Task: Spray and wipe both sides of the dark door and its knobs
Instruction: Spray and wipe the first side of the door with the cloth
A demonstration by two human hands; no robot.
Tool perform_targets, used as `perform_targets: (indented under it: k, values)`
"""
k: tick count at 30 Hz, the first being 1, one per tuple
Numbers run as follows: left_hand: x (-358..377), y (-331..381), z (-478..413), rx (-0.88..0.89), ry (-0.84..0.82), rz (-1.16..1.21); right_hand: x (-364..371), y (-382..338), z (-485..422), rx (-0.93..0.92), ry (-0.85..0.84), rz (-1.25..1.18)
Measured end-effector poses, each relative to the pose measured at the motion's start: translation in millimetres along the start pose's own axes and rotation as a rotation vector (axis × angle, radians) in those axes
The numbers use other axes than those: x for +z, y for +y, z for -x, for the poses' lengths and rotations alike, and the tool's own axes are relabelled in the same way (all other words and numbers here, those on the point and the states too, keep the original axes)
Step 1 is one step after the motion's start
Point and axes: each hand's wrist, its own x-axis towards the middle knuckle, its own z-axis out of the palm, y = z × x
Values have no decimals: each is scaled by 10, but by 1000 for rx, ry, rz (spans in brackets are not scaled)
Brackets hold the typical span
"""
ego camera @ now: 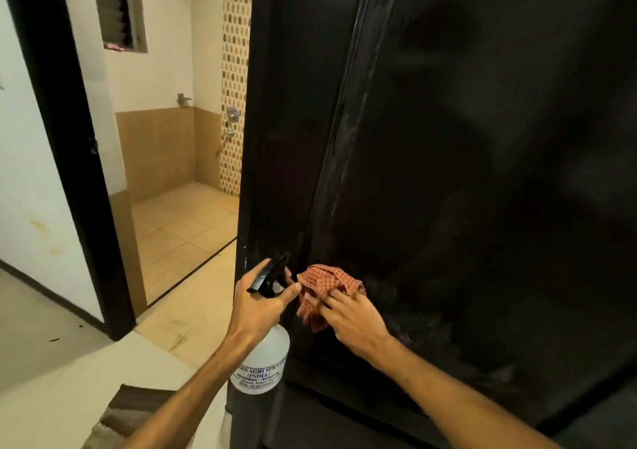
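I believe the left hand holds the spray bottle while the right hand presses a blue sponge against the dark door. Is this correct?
Not quite. The right hand presses a red-orange checked cloth, not a blue sponge, against the dark door; the head view shows this. The rest is right: the left hand holds the spray bottle.

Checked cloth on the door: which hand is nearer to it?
Right. The right hand presses the checked cloth against the dark door, fingers spread on it. The left hand grips the spray bottle just left of the cloth.
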Motion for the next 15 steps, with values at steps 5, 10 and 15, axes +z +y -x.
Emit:
perform_targets:
  k: [5, 10, 15]
  values:
    - [1, 5, -54, -4, 31, 14, -454, 360, -278, 282, 399, -32]
    - [84, -123, 86, -22, 17, -31, 47, -104, -21, 74, 138, -72]
    - [160, -97, 63, -53, -10, 23, 170, 289, 297, 283, 330, -114]
